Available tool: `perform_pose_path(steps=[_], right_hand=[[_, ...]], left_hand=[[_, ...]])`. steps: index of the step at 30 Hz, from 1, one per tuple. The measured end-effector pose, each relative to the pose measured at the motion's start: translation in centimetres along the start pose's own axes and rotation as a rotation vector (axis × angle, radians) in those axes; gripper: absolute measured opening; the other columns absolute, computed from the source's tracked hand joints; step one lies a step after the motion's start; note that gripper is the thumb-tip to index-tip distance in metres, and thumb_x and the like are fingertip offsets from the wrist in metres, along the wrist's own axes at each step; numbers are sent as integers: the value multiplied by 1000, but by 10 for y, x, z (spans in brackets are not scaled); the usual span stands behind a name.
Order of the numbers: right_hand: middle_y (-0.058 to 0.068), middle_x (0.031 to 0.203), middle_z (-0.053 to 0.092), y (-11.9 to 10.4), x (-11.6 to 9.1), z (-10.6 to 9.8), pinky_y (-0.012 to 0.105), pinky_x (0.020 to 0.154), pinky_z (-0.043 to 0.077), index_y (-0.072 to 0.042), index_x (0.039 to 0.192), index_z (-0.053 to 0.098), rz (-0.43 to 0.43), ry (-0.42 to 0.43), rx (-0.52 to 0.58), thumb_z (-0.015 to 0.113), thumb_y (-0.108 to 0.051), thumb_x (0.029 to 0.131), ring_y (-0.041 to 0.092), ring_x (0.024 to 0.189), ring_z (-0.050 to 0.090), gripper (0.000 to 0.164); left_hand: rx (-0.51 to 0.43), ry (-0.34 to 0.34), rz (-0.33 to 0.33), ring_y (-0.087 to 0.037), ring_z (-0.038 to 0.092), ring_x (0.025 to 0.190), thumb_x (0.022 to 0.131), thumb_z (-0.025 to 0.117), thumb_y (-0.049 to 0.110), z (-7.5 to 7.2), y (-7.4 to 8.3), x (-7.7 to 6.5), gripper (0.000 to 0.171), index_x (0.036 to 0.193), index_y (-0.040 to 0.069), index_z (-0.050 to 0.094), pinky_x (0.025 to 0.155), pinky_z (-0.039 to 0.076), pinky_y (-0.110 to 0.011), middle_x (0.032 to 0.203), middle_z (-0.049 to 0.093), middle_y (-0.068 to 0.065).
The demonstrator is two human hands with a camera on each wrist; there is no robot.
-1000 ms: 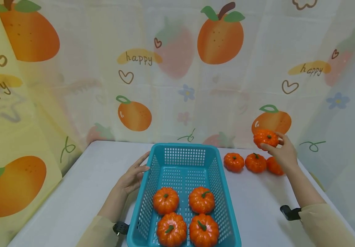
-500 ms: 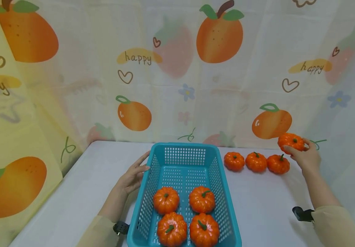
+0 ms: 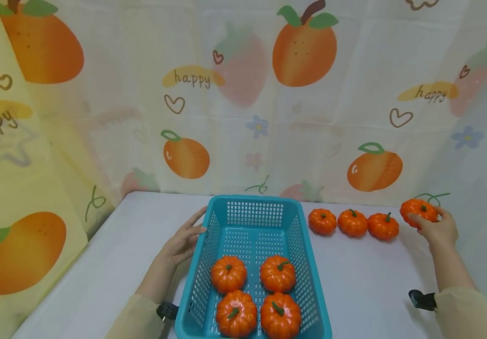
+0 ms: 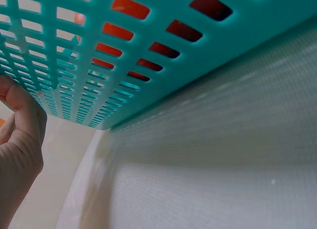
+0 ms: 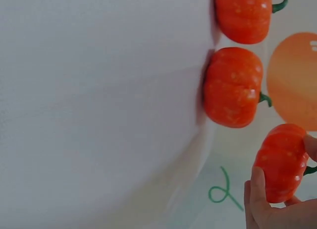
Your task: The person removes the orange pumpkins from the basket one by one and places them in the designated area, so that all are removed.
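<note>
At the far right, my right hand (image 3: 440,228) grips a small orange pumpkin (image 3: 418,213) with a green stem, beside the right end of a row of three similar pumpkins (image 3: 382,226). The right wrist view shows thumb and fingers on opposite sides of the held pumpkin (image 5: 282,162). My left hand (image 3: 182,245) touches the left rim of a teal plastic basket (image 3: 311,263), its fingers fairly straight along the outside. From the left wrist, that hand (image 4: 22,140) appears against the perforated wall (image 4: 163,85). Several pumpkins (image 3: 228,274) sit in the near half of the basket.
The white table (image 3: 366,282) carries the basket in the middle and the pumpkin row at the back right. A fruit-print curtain (image 3: 235,141) hangs close behind the table and along the sides.
My right hand has carried its pumpkin to the right and then down, from above the row to beside its right end. The left hand and basket have stayed in place.
</note>
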State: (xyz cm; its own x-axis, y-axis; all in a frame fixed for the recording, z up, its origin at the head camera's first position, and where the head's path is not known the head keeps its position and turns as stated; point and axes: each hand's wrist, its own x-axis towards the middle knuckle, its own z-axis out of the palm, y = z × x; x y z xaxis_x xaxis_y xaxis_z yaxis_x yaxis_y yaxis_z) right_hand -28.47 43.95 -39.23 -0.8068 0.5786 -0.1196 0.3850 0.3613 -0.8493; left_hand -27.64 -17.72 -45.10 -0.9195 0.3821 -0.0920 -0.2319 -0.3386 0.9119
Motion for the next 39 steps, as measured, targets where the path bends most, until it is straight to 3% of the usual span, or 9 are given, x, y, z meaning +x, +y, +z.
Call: perform_pose_path(steps=[6,8,10,12,14,17,21,30,39], right_hand=[[26,164,5,15,7,0,10,43,40,-4,158,4,34,13,-43,53,-37,97,47,136,39,85],[28,164,5,20,9,2,22,61,57,-3,158,4,28,4,-74,54,-38,97,48,137,37,86],[29,163,5,24,10,3,38,83,60,-1,157,4,24,-10,-102,55,-38,97,49,139,34,88],[31,162,4,29,11,5,40,86,59,1,157,3,24,-19,-108,55,-37,96,50,140,32,89],[32,162,3,32,12,6,32,74,61,3,156,2,27,-30,-102,55,-36,96,51,142,29,89],[32,161,2,36,11,7,33,82,60,5,155,2,29,-42,-112,54,-36,96,51,145,23,89],[32,161,2,38,10,8,59,119,28,7,155,2,37,-54,-150,53,-39,96,52,148,11,90],[33,161,2,40,10,12,59,123,20,6,155,1,66,-71,-192,49,-35,99,52,148,12,85],[34,160,1,41,13,13,58,119,27,6,154,-3,40,-97,-229,50,-36,99,54,147,14,87]], left_hand=[[-11,-6,-1,-17,65,101,101,43,1,-3,-2,4,69,159,25,15,82,62,-33,137,44,-8],[-9,-4,-3,-17,65,101,100,43,2,-4,-2,5,70,159,25,14,82,62,-34,138,43,-9],[-5,1,-5,-17,66,101,100,43,2,-5,-3,5,70,159,26,14,83,62,-35,138,42,-9],[-1,1,-6,-18,65,101,100,43,2,-5,-3,5,70,159,26,14,83,62,-35,140,41,-10],[-4,-1,-5,-18,65,101,100,43,2,-4,-2,4,70,159,26,14,82,62,-34,140,40,-10],[-12,-1,-6,-18,65,101,100,43,2,-3,-1,3,69,159,25,15,82,62,-34,140,41,-10],[-18,2,-4,-18,65,101,100,44,2,0,0,0,69,159,25,16,82,62,-33,139,42,-10],[-32,1,-1,-17,66,99,100,44,1,-1,0,0,69,159,25,16,81,62,-32,138,43,-9],[-18,4,4,-18,67,100,100,44,2,1,1,-1,69,159,25,16,82,63,-36,140,41,-11]])
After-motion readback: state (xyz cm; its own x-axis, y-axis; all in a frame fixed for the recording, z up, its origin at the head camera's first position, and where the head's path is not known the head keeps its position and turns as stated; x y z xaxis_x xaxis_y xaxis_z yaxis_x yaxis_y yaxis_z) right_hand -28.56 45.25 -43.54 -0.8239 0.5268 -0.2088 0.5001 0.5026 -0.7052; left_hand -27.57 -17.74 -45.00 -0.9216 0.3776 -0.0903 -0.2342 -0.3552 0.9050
